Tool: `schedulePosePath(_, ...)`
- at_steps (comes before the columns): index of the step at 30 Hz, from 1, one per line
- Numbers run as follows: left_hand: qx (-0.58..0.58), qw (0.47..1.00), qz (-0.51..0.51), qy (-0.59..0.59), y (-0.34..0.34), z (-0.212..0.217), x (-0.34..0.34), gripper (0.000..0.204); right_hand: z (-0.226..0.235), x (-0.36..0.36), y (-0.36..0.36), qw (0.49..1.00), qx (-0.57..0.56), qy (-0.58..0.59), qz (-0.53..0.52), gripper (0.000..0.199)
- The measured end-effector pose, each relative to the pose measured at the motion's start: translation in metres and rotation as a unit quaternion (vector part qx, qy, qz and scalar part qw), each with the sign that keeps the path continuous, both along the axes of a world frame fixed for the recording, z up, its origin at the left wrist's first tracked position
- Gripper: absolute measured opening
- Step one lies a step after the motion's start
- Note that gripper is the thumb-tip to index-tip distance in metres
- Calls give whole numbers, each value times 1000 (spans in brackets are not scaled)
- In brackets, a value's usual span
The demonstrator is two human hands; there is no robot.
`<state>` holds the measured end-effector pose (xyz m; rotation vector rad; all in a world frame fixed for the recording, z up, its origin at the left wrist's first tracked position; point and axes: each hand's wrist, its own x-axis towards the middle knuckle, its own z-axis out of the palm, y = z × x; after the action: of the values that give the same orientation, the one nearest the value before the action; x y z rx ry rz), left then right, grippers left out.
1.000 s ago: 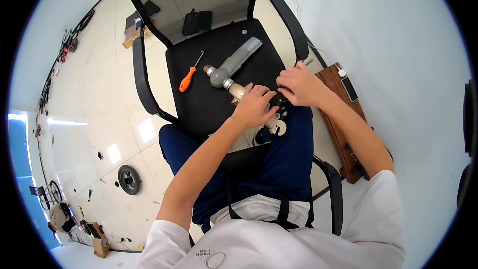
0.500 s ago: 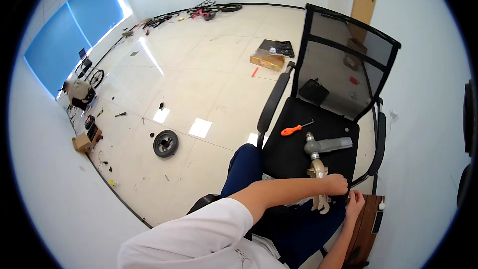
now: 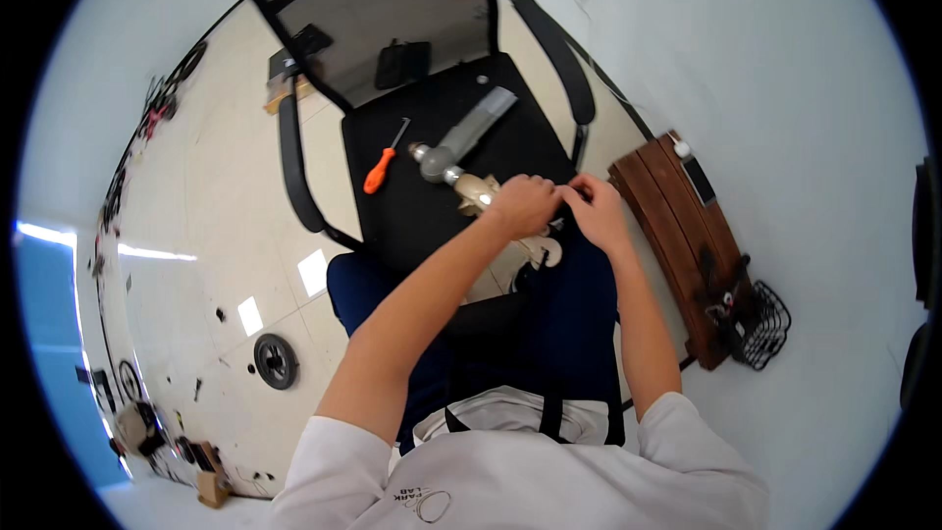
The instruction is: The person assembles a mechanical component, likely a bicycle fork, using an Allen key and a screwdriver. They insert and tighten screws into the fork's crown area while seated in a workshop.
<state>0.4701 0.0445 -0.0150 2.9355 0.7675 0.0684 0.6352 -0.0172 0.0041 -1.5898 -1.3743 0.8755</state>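
In front of me, on a black office chair seat [image 3: 392,226], lies a part with a grey tube [image 3: 478,125], a rounded grey joint and a beige metal bracket [image 3: 478,192]. My left hand [image 3: 525,206] is closed over the bracket's near end, its fingers bent. Beside it, my right hand [image 3: 597,211] has its fingertips pinched together, nearly touching the left. Something small and dark shows between the hands; I cannot make out what it is. Left of the part rests an orange-handled tool [image 3: 381,170] with a thin shaft bent at its tip.
The chair's armrests [image 3: 559,59] flank the seat. At right stands a brown wooden bench [image 3: 677,236] with a black phone-like slab [image 3: 698,182], beside a black wire basket [image 3: 765,329]. A small wheel [image 3: 276,361] lies on the floor. A person [image 3: 137,429] crouches far left.
My view has turned right, so the chair and part appear further left, and the bench and basket show more fully. Both hands stay close together near the bracket.
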Motion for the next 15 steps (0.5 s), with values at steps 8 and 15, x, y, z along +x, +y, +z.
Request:
schedulePosePath(8,57,996,34,56,-3,-8,71,14,-2,76,9,999,-14,-15,-32,23)
schedulePosePath(15,108,993,27,-41,-8,-12,67,17,-13,87,11,999,-17,-23,-29,24)
